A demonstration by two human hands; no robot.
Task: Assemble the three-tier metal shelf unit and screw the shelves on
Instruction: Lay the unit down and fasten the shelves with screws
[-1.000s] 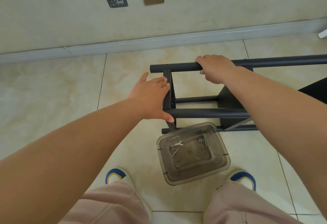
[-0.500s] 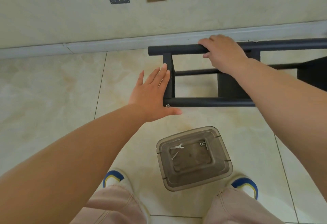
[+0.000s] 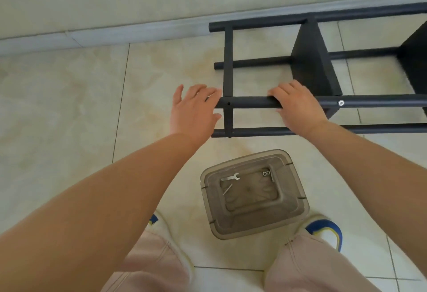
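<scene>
The shelf unit (image 3: 323, 97) lies on its side on the floor beyond the clear box (image 3: 254, 193). Our right hand (image 3: 298, 109) grips its near upper tube; our left hand (image 3: 194, 111) rests open-fingered at the tube's end. We judge it rigid and awkward, best held by tubes.

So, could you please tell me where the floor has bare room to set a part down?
Bare tile lies left of the black metal shelf frame, up to the grey skirting. It is crowded between frame and clear plastic box.
</scene>
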